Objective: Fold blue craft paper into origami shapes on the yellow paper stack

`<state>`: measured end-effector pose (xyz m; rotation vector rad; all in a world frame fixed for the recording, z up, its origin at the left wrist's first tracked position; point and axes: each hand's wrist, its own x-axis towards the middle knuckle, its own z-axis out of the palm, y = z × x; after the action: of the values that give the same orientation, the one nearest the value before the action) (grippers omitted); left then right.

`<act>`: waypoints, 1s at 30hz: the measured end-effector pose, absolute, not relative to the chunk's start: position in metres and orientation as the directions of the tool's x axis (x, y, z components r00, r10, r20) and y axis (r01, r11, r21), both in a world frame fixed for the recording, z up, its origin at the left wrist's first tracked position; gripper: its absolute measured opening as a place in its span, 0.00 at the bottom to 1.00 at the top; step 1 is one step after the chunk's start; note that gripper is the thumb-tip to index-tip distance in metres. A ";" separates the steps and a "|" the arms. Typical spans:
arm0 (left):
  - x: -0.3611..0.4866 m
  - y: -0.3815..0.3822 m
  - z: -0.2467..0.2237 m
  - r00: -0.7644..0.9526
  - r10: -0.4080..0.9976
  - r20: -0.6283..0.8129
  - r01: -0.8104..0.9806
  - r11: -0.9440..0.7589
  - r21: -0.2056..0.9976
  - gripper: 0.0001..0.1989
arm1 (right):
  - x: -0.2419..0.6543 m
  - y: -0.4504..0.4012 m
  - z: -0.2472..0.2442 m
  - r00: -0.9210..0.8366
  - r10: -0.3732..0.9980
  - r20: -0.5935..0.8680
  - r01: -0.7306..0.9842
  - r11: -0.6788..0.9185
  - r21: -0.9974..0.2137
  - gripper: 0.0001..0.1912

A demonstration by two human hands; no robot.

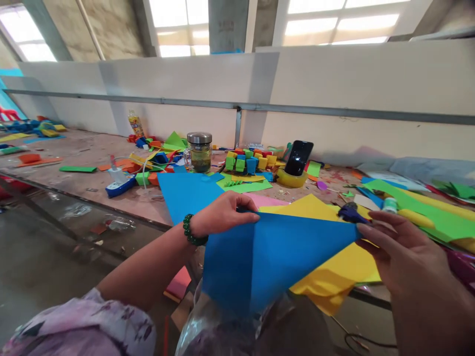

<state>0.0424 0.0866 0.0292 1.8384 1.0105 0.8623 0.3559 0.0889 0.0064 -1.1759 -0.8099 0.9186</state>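
- Step in hand, my read: controlling the creased blue sheet [297, 252] between two pinches. Doing it well called for light, even tension along the top edge and no twist at the corner.
- Squaring the edges before pressing any crease looked wise; skew would likely have carried into the fold. Flat backing seemed better than mid-air work, since the lower part hung loose by the clear plastic [198, 331] at lower center.
- Pressure: firm enough to stop slip, soft enough not to kink the thin point. Stock looked like stiff paper.
- Left hand [222, 212], center of frame: fingers [248, 218] pinched the top edge, thumb on the near face, at the head of a vertical line between darker left and lighter right parts. Crease or overlap, couldn't tell.
- Right hand [403, 252], lower right: thumb and index closed on the sheet's right-hand point.
- So the sheet spanned the gap between both hands, mostly below the left fingers and left of the right ones.
- Yellow sheet [352, 264] lay behind it, over the near edge of the bench [100, 143].
- Phone [298, 157] leaned at a yellow roll [285, 181], right of center. Lidded jar [200, 154] stood near upper center.
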 end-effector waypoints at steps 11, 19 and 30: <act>0.066 0.089 0.040 0.503 0.857 0.114 0.260 -0.276 0.925 0.10 | 0.376 0.057 -0.012 0.471 0.880 0.063 -0.134 0.141 -0.981 0.28; 0.065 0.153 0.027 0.491 0.865 -0.107 0.434 -0.135 0.891 0.11 | 0.381 0.097 -0.007 0.289 0.956 0.049 -0.011 0.054 -0.998 0.30; 0.094 0.216 -0.027 0.427 0.870 -0.245 0.860 -0.307 0.409 0.07 | 0.391 0.150 -0.060 -0.019 1.000 -0.004 0.686 0.010 -0.728 0.17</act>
<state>0.0942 0.2164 -0.0274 2.2056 1.4603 0.0301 0.3909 0.1500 -0.0605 -1.7290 -1.7592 0.7632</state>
